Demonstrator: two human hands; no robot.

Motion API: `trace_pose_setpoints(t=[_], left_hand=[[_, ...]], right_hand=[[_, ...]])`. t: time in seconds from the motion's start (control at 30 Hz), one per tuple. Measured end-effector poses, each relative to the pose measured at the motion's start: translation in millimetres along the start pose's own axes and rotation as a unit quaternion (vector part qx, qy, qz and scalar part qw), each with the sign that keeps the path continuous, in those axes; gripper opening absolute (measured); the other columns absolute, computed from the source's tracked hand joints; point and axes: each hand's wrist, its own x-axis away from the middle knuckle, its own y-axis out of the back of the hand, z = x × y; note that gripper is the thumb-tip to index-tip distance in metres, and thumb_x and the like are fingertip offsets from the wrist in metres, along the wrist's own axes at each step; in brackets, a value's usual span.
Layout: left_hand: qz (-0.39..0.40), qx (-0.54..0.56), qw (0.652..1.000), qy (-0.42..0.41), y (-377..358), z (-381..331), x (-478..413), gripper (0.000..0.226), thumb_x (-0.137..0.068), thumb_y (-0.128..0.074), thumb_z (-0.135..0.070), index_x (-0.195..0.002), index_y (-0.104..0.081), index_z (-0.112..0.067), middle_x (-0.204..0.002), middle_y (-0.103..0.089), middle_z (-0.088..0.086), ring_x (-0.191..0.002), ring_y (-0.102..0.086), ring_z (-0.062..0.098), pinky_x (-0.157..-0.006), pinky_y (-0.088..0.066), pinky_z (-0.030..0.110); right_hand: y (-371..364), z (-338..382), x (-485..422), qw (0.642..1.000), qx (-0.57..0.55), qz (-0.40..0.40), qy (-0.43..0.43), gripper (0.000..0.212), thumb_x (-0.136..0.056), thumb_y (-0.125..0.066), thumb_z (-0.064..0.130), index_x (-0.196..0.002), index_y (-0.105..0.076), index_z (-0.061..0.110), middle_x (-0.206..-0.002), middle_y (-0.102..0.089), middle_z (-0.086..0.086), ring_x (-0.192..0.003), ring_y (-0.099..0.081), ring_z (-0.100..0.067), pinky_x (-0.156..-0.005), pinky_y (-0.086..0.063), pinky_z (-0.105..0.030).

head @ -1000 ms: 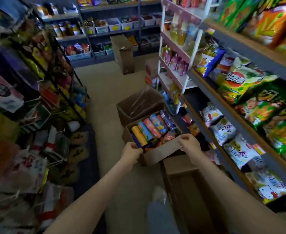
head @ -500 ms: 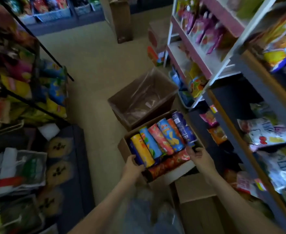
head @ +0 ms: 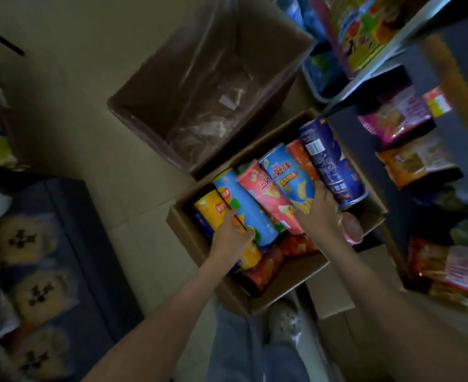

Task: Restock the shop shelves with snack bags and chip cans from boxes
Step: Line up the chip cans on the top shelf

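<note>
An open cardboard box [head: 181,219] on the floor holds several chip cans lying side by side: a yellow can [head: 212,206], a blue-green can [head: 243,205], a pink can [head: 267,193], a blue can [head: 286,172] and a dark purple can [head: 333,164]. Red cans [head: 268,267] lie crosswise beneath them. My left hand [head: 231,237] grips the near end of the yellow can. My right hand [head: 319,215] wraps over the near end of the blue can, fingers reaching between it and the purple one.
Behind stands a second box [head: 144,95] lined with clear plastic. Shelves on the right hold snack bags [head: 409,158]. A low dark shelf on the left holds wrapped goods [head: 34,293]. Another carton [head: 334,295] and my shoe [head: 285,323] lie close below.
My head has tilted down and closer to the can box. Both hands left the box's front edge and moved in onto the cans.
</note>
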Motion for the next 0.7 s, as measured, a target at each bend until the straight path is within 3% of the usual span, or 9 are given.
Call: trace_pose_setpoints(t=[0.1,0.23,0.4,0.53,0.63,0.7], left_hand=[[0.018,0.018,1.000,0.003,-4.3,-0.5,-6.7,0.060,-0.091,-0.067,-0.025,-0.143,-0.038,-0.026,-0.107,-0.059,0.003,-0.090,-0.056,0.018,-0.068,-0.041,0.024],[0.055,0.043,0.998,-0.004,-8.1,-16.0,-10.7,0.071,-0.091,-0.068,-0.027,-0.150,-0.029,-0.030,-0.118,-0.056,0.003,-0.101,-0.056,0.014,-0.076,-0.041,0.021],[0.061,0.132,0.989,-0.023,-19.0,-45.0,-12.3,0.085,-0.087,-0.072,-0.026,-0.150,-0.017,-0.043,-0.111,-0.057,0.001,-0.095,-0.060,0.011,-0.065,-0.045,0.011],[0.048,0.266,0.961,-0.064,-39.4,-62.8,-19.0,0.090,-0.085,-0.074,-0.011,-0.139,-0.019,-0.056,-0.102,-0.069,-0.015,-0.091,-0.068,0.005,-0.076,-0.057,0.026],[0.006,0.303,0.949,-0.084,-40.8,-69.1,-26.9,0.083,-0.084,-0.075,-0.008,-0.139,-0.026,-0.044,-0.114,-0.068,-0.005,-0.096,-0.070,0.012,-0.075,-0.059,0.034],[-0.007,0.294,0.952,-0.090,-37.0,-70.5,-31.2,0.085,-0.083,-0.076,-0.009,-0.145,-0.026,-0.038,-0.120,-0.065,-0.001,-0.098,-0.069,0.013,-0.066,-0.058,0.030]], right_hand=[[-5.3,-5.6,-8.9,0.999,0.036,0.001,0.001,0.085,-0.086,-0.069,0.033,-0.151,-0.019,0.011,-0.150,-0.031,-0.017,-0.133,-0.035,-0.039,-0.106,-0.032,-0.050],[-1.9,-6.0,-13.4,0.998,0.053,0.028,-0.001,0.092,-0.083,-0.073,0.033,-0.151,-0.016,0.008,-0.147,-0.031,-0.018,-0.131,-0.035,-0.039,-0.104,-0.037,-0.050],[-2.3,5.8,-2.2,0.993,-0.113,0.004,0.017,0.097,-0.073,-0.081,0.031,-0.148,-0.024,0.005,-0.146,-0.033,-0.017,-0.134,-0.034,-0.033,-0.108,-0.035,-0.044],[-6.2,14.1,4.4,0.974,-0.192,0.104,0.064,0.090,-0.069,-0.072,0.047,-0.146,-0.030,0.024,-0.143,-0.041,-0.003,-0.131,-0.043,-0.022,-0.102,-0.045,-0.046],[3.3,10.0,-3.4,0.953,-0.241,0.165,0.078,0.071,-0.074,-0.073,0.046,-0.137,-0.040,0.039,-0.140,-0.047,0.004,-0.126,-0.048,-0.005,-0.100,-0.047,-0.027],[19.0,4.2,-12.8,0.956,-0.257,0.115,0.084,0.057,-0.082,-0.067,0.045,-0.133,-0.042,0.041,-0.141,-0.045,0.002,-0.126,-0.045,-0.004,-0.104,-0.043,-0.027]])
